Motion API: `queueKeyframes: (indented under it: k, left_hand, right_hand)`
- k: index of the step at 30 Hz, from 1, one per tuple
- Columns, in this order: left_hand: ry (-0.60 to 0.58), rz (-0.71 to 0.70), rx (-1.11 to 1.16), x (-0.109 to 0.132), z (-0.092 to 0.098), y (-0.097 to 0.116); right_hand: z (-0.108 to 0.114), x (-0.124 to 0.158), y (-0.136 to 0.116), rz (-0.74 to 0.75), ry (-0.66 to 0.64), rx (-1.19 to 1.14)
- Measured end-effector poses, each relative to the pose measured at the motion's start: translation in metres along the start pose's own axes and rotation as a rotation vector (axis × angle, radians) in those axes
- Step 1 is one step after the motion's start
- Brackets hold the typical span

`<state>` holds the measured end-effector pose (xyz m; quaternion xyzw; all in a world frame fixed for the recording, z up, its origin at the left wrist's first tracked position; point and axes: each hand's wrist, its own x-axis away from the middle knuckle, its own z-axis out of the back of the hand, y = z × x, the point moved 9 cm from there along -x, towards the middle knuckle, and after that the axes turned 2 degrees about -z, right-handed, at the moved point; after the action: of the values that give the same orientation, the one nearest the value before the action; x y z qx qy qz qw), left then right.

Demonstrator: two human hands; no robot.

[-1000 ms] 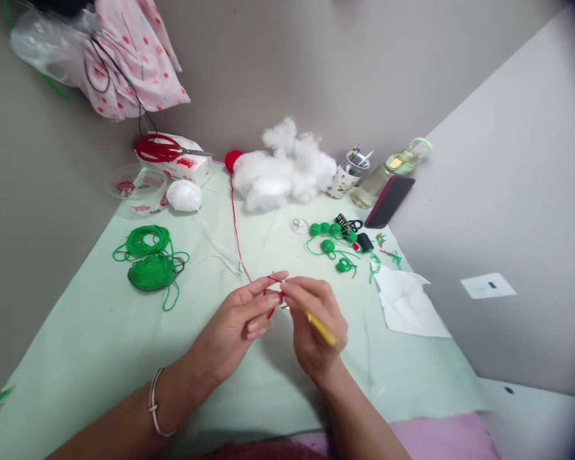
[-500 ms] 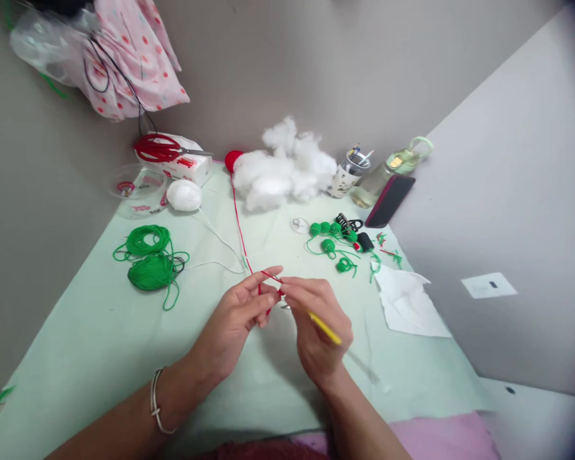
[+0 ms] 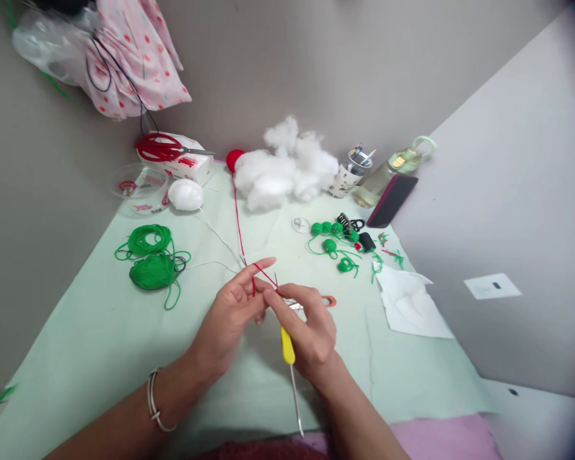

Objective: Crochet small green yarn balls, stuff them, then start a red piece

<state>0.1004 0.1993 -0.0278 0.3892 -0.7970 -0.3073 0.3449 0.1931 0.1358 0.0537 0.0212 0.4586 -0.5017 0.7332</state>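
Note:
Red yarn [image 3: 238,220] runs from the red ball [image 3: 234,160] at the back down to my left hand [image 3: 232,306], passing over its raised index finger. The left thumb and other fingers pinch the yarn's worked end. My right hand [image 3: 306,322] grips a crochet hook with a yellow handle [image 3: 287,346]; its tip meets the red yarn, and its metal rear end points toward me. The fingertips of both hands nearly touch. Scissors with orange handles [image 3: 331,301] lie partly hidden behind my right hand.
Green yarn [image 3: 153,271] and a white yarn ball [image 3: 186,194] lie left. White stuffing [image 3: 287,169] sits at the back. Small green balls [image 3: 329,245], a phone [image 3: 393,201], a bottle [image 3: 386,176] and crumpled paper [image 3: 409,300] are right. Red scissors [image 3: 160,147] rest on a tissue pack.
My right hand has turned, swinging the yellow handle from pointing right to pointing down toward me. My left index finger has shifted slightly left and up. The orange scissor handle has come into view.

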Motion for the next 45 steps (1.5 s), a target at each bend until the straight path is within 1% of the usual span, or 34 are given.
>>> queueKeyframes:
  k: [1,2,4,6,7,8,9,12,16,18,19,22,23,24,25,26,29,32,35,37,39,40,42,43,44,45]
  left_hand:
    - [-0.023,0.051,0.052,0.0,-0.002,-0.005]
    - [-0.042,0.099,0.103,-0.001,-0.004,-0.009]
    - [-0.063,0.154,0.181,-0.001,-0.005,-0.011]
    - [-0.06,0.148,0.209,-0.002,-0.004,-0.008]
    - [-0.054,0.132,0.207,-0.002,-0.004,-0.006]
    - [-0.05,0.113,0.195,-0.002,-0.004,-0.005]
    - [-0.05,0.095,0.174,-0.002,-0.004,-0.004]
    - [-0.073,0.059,0.083,0.0,-0.007,-0.004]
    - [-0.072,0.026,0.005,0.0,-0.007,-0.003]
    - [-0.057,0.017,-0.001,-0.001,-0.005,-0.002]
    - [-0.049,0.013,0.0,-0.001,-0.004,-0.001]
    - [-0.041,0.02,0.023,-0.002,-0.004,-0.003]
    - [-0.047,0.037,0.036,-0.003,-0.004,-0.005]
    - [-0.056,0.059,0.053,-0.003,-0.005,-0.007]
    - [-0.064,0.085,0.073,-0.002,-0.006,-0.01]
    - [-0.069,0.107,0.097,-0.002,-0.007,-0.011]
    - [-0.048,0.138,0.157,-0.003,-0.004,-0.011]
    - [-0.026,0.131,0.172,-0.005,0.0,-0.008]
    - [-0.02,0.116,0.165,-0.006,0.002,-0.006]
    - [-0.015,0.092,0.127,-0.005,0.003,-0.005]
    - [0.002,0.02,0.049,-0.003,0.003,-0.001]
    - [0.013,-0.023,0.005,-0.002,0.003,0.001]
    - [0.031,-0.083,-0.049,0.0,0.002,0.004]
    - [0.029,-0.076,-0.045,0.001,0.001,0.002]
    - [0.01,-0.037,-0.021,0.0,-0.001,-0.002]
    - [-0.021,0.022,0.018,0.0,-0.004,-0.007]
  right_hand:
    - [0.001,0.0,0.001,-0.008,0.008,0.003]
    - [0.003,-0.001,0.005,-0.053,0.025,-0.04]
    - [0.009,-0.001,0.022,-0.232,0.103,-0.231]
    - [0.01,0.002,0.043,-0.431,0.182,-0.505]
    - [0.006,0.003,0.049,-0.505,0.195,-0.629]
    - [0.002,0.004,0.053,-0.554,0.185,-0.717]
    - [-0.002,0.003,0.055,-0.582,0.162,-0.758]
    - [-0.007,0.0,0.053,-0.587,0.105,-0.706]
    - [-0.004,-0.002,0.048,-0.549,0.121,-0.64]
    - [-0.002,-0.002,0.042,-0.469,0.103,-0.554]
    - [-0.001,-0.003,0.037,-0.41,0.093,-0.475]
    - [0.002,-0.001,0.016,-0.176,0.052,-0.153]
    - [0.002,0.0,0.01,-0.124,0.047,-0.074]
    - [0.003,0.001,0.008,-0.106,0.052,-0.044]
    - [0.005,0.001,0.009,-0.119,0.066,-0.07]
    - [0.008,0.001,0.013,-0.166,0.097,-0.138]
    - [0.013,0.001,0.036,-0.392,0.184,-0.407]
    - [0.009,0.003,0.057,-0.573,0.232,-0.638]
    - [0.004,0.007,0.069,-0.695,0.258,-0.815]
    - [-0.001,0.008,0.072,-0.735,0.247,-0.869]
    - [-0.005,0.007,0.066,-0.686,0.179,-0.834]
    - [-0.006,0.006,0.061,-0.625,0.142,-0.755]
    - [-0.003,0.003,0.044,-0.443,0.094,-0.485]
    - [0.0,0.003,0.034,-0.341,0.09,-0.334]
    - [0.002,0.003,0.025,-0.26,0.098,-0.212]
    - [0.005,0.004,0.02,-0.209,0.117,-0.146]
